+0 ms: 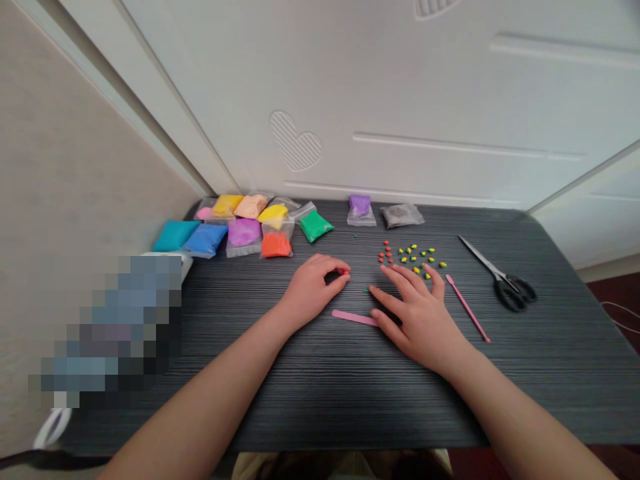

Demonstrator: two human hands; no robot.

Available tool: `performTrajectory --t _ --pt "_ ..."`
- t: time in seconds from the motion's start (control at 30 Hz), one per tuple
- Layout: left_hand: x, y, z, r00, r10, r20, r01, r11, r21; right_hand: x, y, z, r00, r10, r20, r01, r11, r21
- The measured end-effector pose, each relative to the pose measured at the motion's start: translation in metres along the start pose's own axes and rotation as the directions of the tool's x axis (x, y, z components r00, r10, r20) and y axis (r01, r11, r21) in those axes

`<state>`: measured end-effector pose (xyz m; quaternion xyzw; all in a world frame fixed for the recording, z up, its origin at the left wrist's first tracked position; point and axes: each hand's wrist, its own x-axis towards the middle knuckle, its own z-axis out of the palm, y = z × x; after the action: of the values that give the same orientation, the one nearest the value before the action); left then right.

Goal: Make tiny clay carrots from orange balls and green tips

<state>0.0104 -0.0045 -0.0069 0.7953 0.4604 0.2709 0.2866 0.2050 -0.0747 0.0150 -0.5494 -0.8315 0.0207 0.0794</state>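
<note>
My left hand [313,288] rests on the dark table [300,373] with thumb and forefinger pinched on a small red clay piece [345,272]. Lying flat with fingers spread, my right hand [415,310] covers the end of a flat pink tool [353,317]. Its fingertips reach a scatter of several tiny red clay bits [386,254] and yellow-green clay bits [417,257]. A thin pink stick tool [467,308] lies just to the right of that hand.
Several bags of coloured clay [245,230] sit at the back left, with a purple bag [361,209] and a grey bag [402,215] behind the bits. Black-handled scissors [503,277] lie at the right. A white panelled wall [400,120] stands behind the table.
</note>
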Motion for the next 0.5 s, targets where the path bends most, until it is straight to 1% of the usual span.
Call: performTrajectory --t 0.23,0.33,0.5 --pt "0.0001 0.0 0.0004 1.0 0.009 -0.002 -0.009 1.0 0.001 0.003 -0.0015 0.0025 1.0 0.011 0.024 -0.01 0.999 -0.032" --pt "0.0 0.0002 0.0005 1.0 0.002 -0.009 -0.002 1.0 0.001 0.0025 -0.0015 0.002 1.0 0.001 0.017 -0.001 0.999 -0.032" --pt "0.0001 0.0002 0.0004 1.0 0.001 0.013 -0.001 1.0 0.006 0.0024 -0.0021 0.0026 1.0 0.002 0.006 -0.002 0.999 -0.032"
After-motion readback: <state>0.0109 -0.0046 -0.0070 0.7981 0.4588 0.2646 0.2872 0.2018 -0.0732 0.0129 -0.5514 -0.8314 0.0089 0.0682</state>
